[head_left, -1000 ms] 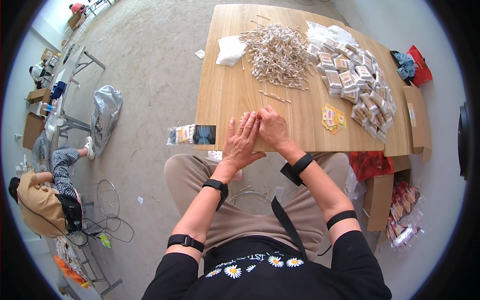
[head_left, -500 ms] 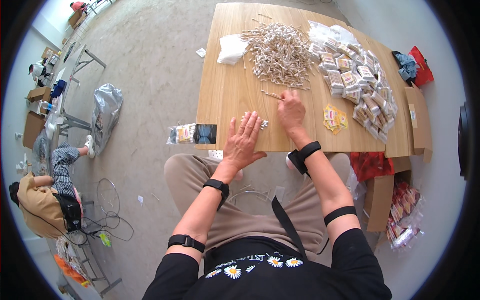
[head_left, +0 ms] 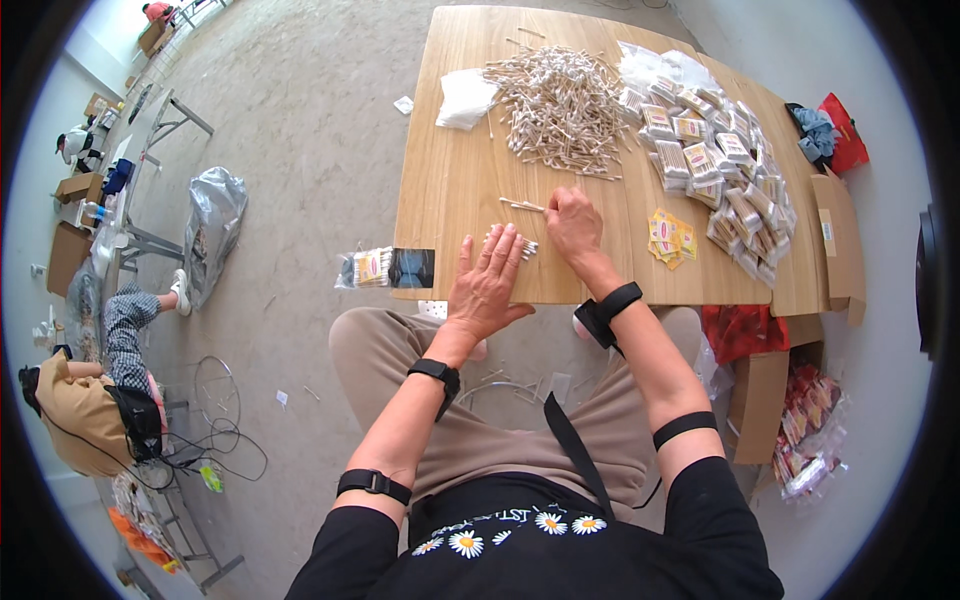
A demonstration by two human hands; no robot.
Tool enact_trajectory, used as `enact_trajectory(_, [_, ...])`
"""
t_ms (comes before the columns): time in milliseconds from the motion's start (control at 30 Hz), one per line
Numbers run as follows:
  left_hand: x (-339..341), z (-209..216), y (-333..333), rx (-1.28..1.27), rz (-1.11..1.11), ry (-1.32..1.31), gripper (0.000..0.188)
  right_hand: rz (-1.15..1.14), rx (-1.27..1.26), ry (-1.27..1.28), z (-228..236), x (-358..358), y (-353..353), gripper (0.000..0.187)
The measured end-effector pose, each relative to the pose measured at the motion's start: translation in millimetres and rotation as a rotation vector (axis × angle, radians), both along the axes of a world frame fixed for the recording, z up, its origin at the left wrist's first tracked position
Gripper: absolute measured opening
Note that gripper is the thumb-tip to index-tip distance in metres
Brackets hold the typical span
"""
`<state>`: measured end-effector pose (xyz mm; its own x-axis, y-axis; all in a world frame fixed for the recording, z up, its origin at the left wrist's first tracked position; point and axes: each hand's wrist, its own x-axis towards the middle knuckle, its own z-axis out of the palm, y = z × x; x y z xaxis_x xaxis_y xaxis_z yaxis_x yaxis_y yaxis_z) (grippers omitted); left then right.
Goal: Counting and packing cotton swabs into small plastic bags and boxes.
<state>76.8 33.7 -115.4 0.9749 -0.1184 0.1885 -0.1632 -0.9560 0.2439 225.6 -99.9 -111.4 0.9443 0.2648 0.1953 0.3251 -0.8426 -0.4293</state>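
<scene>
My left hand (head_left: 486, 283) lies flat on the wooden table (head_left: 440, 190) near its front edge, fingers stretched out. Under it is a small bunch of cotton swabs (head_left: 529, 246), whose tips stick out past my fingers. To its right, my right hand (head_left: 575, 226) is closed in a pinch on a few loose cotton swabs (head_left: 522, 204), which point left from my fingertips; their exact number is unclear. Beyond both hands rises a large heap of loose cotton swabs (head_left: 560, 105).
Filled swab packets (head_left: 715, 165) are piled at the right. Yellow cards (head_left: 670, 238) lie right of my right hand. Clear bags (head_left: 466, 98) sit at the far left, and a swab packet (head_left: 371, 267) by the left edge. Cardboard boxes (head_left: 757, 400) stand on the right.
My right hand has moved slightly nearer and to the left, bringing the pinched swabs toward my left hand. My left hand stays flat in the same place.
</scene>
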Motion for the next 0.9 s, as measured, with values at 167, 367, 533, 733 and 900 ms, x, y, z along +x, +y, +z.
enact_trajectory(167, [0, 0, 0, -0.012, -0.009, -0.002, 0.119, 0.096, 0.038, 0.136, 3, 3, -13, 0.005])
enact_trajectory(367, [0, -1, 0, 0.002, -0.002, 0.013, 0.119, 0.034, 0.014, 0.046, 3, 6, -21, 0.008])
enact_trajectory(533, [-1, -1, 1, -0.007, -0.003, 0.007, 0.119, 0.015, 0.024, 0.026, 2, -2, -19, 0.006])
enact_trajectory(733, [0, 0, 0, -0.002, 0.0, 0.012, 0.118, -0.033, -0.007, -0.045, 2, -2, -18, 0.004])
enact_trajectory(900, [0, -1, 1, 0.017, 0.003, 0.009, 0.118, 0.073, 0.042, -0.14, 5, -15, -3, 0.005])
